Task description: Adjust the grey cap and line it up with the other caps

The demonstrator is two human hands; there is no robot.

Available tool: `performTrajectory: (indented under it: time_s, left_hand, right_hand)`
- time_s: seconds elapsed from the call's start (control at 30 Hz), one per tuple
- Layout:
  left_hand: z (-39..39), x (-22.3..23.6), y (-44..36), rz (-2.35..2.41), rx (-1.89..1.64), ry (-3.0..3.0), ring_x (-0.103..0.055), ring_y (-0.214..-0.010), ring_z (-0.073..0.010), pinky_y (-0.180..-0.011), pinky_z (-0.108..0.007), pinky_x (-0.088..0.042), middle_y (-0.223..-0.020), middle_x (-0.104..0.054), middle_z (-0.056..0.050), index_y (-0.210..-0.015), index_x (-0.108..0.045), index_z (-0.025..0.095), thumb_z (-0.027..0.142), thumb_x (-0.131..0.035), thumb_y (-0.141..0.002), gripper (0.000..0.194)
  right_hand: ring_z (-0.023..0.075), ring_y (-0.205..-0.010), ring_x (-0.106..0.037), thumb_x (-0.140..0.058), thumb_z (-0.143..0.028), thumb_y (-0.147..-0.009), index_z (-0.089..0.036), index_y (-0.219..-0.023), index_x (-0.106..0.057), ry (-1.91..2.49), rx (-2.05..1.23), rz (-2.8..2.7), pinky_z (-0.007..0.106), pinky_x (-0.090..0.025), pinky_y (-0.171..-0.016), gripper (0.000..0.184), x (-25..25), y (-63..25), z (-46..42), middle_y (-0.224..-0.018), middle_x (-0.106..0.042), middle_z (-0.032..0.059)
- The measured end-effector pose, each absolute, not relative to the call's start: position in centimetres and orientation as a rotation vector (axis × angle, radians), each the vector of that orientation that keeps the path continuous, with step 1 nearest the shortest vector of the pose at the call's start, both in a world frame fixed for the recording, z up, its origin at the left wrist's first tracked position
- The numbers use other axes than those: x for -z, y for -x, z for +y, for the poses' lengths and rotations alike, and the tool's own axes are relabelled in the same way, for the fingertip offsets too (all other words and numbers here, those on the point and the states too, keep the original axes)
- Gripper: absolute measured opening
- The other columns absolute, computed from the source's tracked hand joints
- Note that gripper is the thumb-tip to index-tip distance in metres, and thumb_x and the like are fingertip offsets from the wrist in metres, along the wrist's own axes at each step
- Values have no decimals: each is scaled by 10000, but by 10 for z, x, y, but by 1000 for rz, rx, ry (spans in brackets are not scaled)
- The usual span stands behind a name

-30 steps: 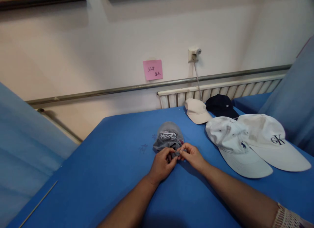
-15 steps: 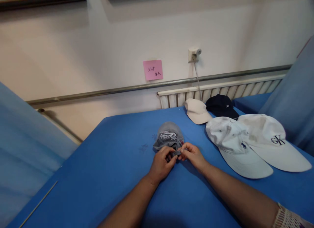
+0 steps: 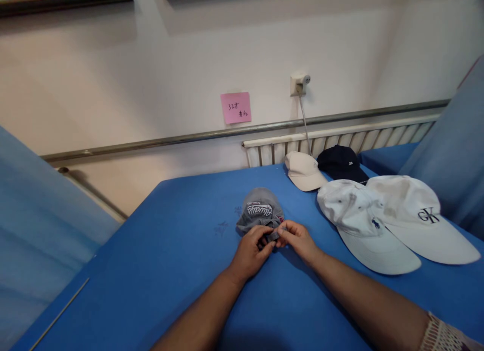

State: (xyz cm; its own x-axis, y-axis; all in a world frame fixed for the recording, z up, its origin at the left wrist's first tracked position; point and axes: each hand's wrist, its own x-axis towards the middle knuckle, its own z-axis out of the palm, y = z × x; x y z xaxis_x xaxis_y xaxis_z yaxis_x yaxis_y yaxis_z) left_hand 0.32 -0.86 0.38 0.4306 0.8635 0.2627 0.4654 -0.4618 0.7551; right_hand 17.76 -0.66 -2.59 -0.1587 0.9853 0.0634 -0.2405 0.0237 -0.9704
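both forearms bare; cream openwork lace sleeve edge [image 3: 442, 336] at right upper arm.

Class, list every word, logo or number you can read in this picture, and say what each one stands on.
"CK": dark monogram on the white cap at far right.
Small dark horse-rider logo, no words: on the other white cap.
White script lettering on the grey cap that both hands pinch: too blurred to read.
Handwriting on the pink sticky note: "32", rest unreadable.
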Motion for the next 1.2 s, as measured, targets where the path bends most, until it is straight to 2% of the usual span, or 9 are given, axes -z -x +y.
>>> performTrajectory:
  time_s: [0.27,0.4,0.47,0.5,0.57,0.63,0.73,0.9,1.2]
  left_hand:
    - [-4,4,-2,1194,-938,-1938,-576,-672,-148,-621,-256,-450,-774,-651,-41,-986,-667,171,334,-628,-801,250]
    - [0,3,-3,1181,-1023,-1666,-566,-655,-139,-620,-258,-452,-763,-651,-34,-944,-664,146,393,-669,-759,308]
    - [3,3,-2,1131,-1041,-1536,-568,-653,-133,-624,-259,-456,-775,-654,-34,-933,-659,141,409,-694,-734,335]
    - [3,3,-2,1098,-1046,-1476,-569,-649,-129,-622,-257,-458,-780,-656,-33,-936,-654,141,412,-708,-721,350]
    - [4,4,-2,1026,-1047,-1376,-580,-663,-128,-626,-254,-463,-807,-665,-39,-955,-644,144,407,-737,-697,380]
    - [4,4,-3,973,-1036,-1314,-596,-696,-132,-642,-254,-470,-845,-675,-49,-970,-632,147,396,-759,-680,403]
    - [2,5,-4,943,-1011,-1280,-605,-707,-133,-660,-258,-477,-856,-684,-57,-966,-622,145,390,-772,-671,411]
    - [1,6,-6,946,-1017,-1273,-615,-728,-138,-687,-264,-482,-851,-693,-52,-942,-640,140,360,-792,-653,393]
    - [2,15,-6,1006,-1023,-1234,-598,-675,-118,-688,-253,-475,-774,-673,-10,-924,-668,140,302,-819,-615,380]
  right_hand:
    - [139,-556,-603,-601,-552,-804,-190,-794,-616,914,-1340,-1227,268,-467,-573,362,24,-178,-8,-600,-651,1]
    - [152,-588,-613,-634,-458,-799,-200,-907,-633,983,-1210,-1266,265,-469,-557,280,25,-176,-11,-622,-634,-8]
    - [139,-602,-601,-655,-382,-784,-215,-980,-634,996,-1133,-1300,258,-470,-552,258,26,-175,-12,-764,-670,12]
    - [130,-623,-598,-655,-345,-782,-225,-1014,-633,982,-1092,-1327,259,-479,-567,263,27,-174,-12,-904,-682,34]
    - [120,-687,-600,-643,-283,-786,-246,-1075,-629,932,-1012,-1396,274,-505,-632,292,28,-173,-13,-1204,-606,67]
    - [126,-734,-606,-628,-235,-792,-263,-1129,-617,896,-956,-1483,298,-518,-703,338,29,-173,-13,-1311,-538,72]
    - [135,-720,-597,-601,-199,-805,-268,-1131,-618,915,-887,-1598,320,-510,-737,334,28,-175,-12,-1191,-605,56]
    - [143,-659,-568,-584,-188,-806,-240,-988,-640,1055,-788,-1652,288,-465,-636,198,25,-176,-12,-897,-630,24]
    - [121,-613,-548,-605,-196,-764,-204,-900,-588,1175,-827,-1615,253,-432,-593,138,30,-173,-9,-810,-586,-8]
